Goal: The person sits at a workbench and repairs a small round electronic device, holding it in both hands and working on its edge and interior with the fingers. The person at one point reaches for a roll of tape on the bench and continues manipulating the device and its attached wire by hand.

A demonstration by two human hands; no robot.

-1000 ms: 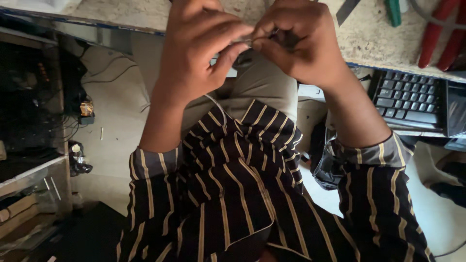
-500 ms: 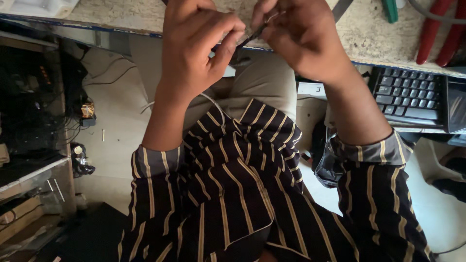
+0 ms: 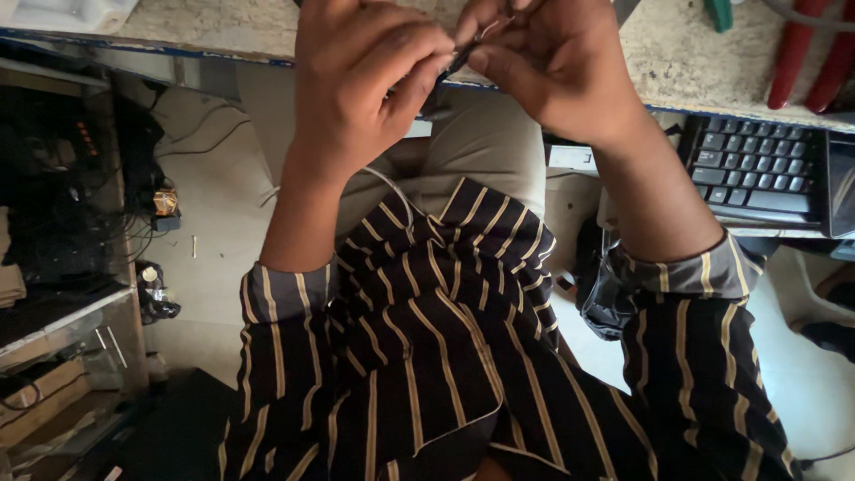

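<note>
Here, the left hand (image 3: 361,85) and the right hand (image 3: 552,62) meet above the lap at the front edge of the workbench (image 3: 223,31). Both pinch one small dark part (image 3: 459,58) between thumb and fingertips. The left hand grips its near end; the right hand grips the far end, thumb pressed up from below. What kind of part it is cannot be told; most of it is hidden by the fingers. A thin pale wire (image 3: 392,191) runs down from under the left hand toward the striped shirt (image 3: 445,356). Judged from the grip, the two-point hold keeps the small part steady and close to the eyes, with the forearms raised and the cuffs rolled back clear of the work.

Outward from the hands: tan trousers (image 3: 485,142) lie under the part. A black keyboard (image 3: 757,174) sits on a lower shelf at the right. Red tool handles (image 3: 793,49) and a green handle (image 3: 720,13) lie on the bench top, well apart from the hands. At the left, a dark cabinet (image 3: 53,196) holds cables; a small bottle (image 3: 151,281) stands on the floor beside it.

Compared with the frame half a second earlier, the hands sit slightly higher in view and closer to the bench edge. The left fingers now curl further over the part. The grip of both hands is unchanged: closed on the part.
</note>
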